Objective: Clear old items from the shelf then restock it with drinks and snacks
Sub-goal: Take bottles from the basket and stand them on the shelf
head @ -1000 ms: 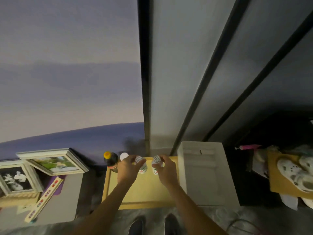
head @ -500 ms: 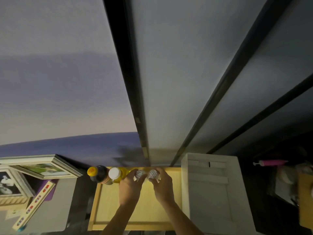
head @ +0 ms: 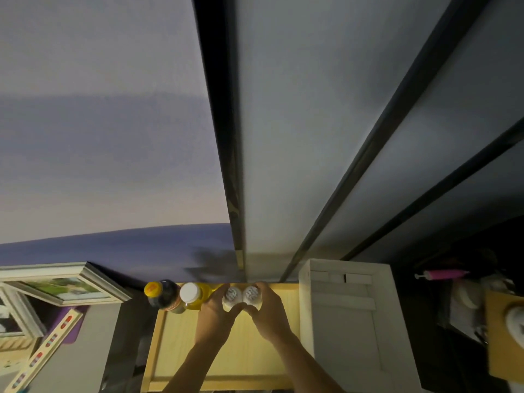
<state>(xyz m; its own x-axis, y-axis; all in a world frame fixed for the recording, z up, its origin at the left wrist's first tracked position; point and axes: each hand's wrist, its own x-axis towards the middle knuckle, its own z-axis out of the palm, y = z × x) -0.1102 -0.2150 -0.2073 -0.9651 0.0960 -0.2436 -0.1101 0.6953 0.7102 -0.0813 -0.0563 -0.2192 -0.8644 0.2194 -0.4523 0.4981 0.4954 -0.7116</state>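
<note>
Left hand (head: 215, 313) grip curled round left small bottle (head: 231, 295); right hand (head: 269, 310) grip round right small bottle (head: 251, 294) (side by side) on yellow shelf (head: 175, 350)

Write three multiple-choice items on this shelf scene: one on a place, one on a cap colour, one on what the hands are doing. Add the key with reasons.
1. Where does the yellow bottle stand relative to the left foil-topped bottle?
A. just to its left
B. to its right
C. lying flat in front of it

2. What colour is the cap of the dark bottle?
A. white
B. orange-yellow
C. green

3. What are the left hand and right hand doing?
A. each grips one small bottle
B. both hang empty
C. both lie flat, palms up

Key:
1 A: the white-capped yellow bottle stands between the dark bottle and the left foil-topped bottle.
2 B: its cap shows orange-yellow beside the white one.
3 A: left fingers curl round the left foil-topped bottle, right fingers round the right foil-topped bottle, the two side by side.
</note>
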